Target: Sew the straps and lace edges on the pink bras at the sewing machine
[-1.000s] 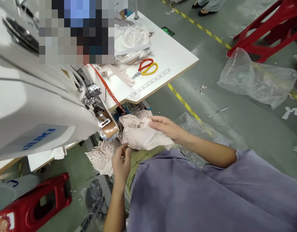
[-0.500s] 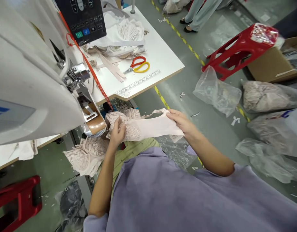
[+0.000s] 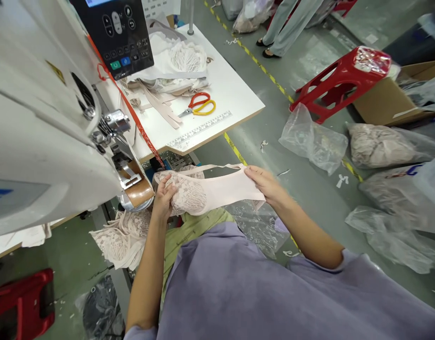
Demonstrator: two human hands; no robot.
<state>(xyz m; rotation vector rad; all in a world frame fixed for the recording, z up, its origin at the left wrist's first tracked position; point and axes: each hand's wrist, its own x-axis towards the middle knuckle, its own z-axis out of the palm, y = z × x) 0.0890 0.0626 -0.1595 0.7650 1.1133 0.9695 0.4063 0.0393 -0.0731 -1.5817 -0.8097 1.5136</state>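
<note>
A pale pink lace garment (image 3: 210,191) is stretched between my two hands, just below the table edge. My left hand (image 3: 164,198) is closed on its lace end, right beside the brown-taped arm (image 3: 139,191) of the white sewing machine (image 3: 44,141). My right hand (image 3: 265,184) pinches the smooth fabric end, fingers closed on it. More pink lace pieces (image 3: 120,236) hang in a bunch under the machine, to the left of my left arm.
Red-and-yellow scissors (image 3: 199,105), fabric strips and a lace pile (image 3: 180,61) lie on the white table (image 3: 235,94). A control panel (image 3: 114,33) sits on the machine. Red stools (image 3: 339,78) (image 3: 22,302), plastic bags of fabric (image 3: 380,144), a cardboard box and another person's legs (image 3: 284,23) are around.
My left hand has moved up from below and taken hold of the lace end. My right hand has pulled its end rightward, spreading the garment flat. The view has shifted right.
</note>
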